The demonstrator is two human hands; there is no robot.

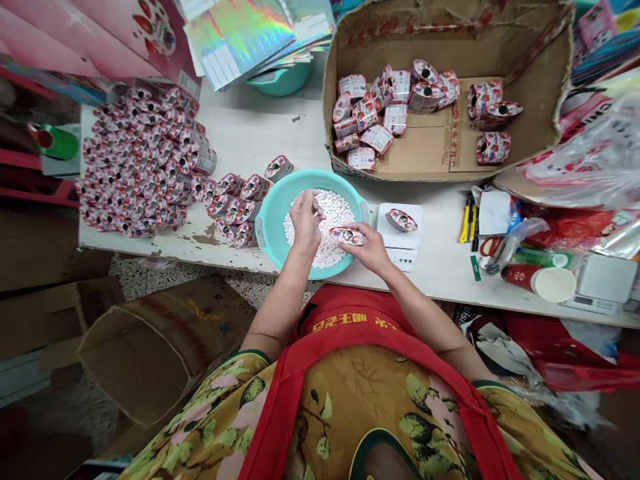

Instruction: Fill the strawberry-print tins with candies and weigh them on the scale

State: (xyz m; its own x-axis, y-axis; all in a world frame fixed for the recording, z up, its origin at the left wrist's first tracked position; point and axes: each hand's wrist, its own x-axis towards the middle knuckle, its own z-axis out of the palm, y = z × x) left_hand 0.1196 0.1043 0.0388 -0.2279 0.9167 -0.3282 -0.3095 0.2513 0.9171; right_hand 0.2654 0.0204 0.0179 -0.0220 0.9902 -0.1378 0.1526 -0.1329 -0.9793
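Observation:
A turquoise basin (271,230) full of small white tablet-like pieces (333,208) sits at the table's front edge. Above the pieces is my left hand (306,219), its fingers curled together; what they hold, if anything, is too small to make out. My right hand (371,248) grips a small oval printed box (347,235), a dark opening in its top, over the basin's right side. Just right of that hand, another oval box (401,220) rests on a white scale (417,235). Several similar boxes (245,211) stand left of the basin.
A big cluster of oval boxes (145,160) covers the table's left end. Behind the basin, a cardboard carton (480,177) contains several wrapped ones. Yellow cutters (467,220), a paper cup (554,285) and a second scale (607,277) lie right. Shiny sheets (245,40) are stacked at the back.

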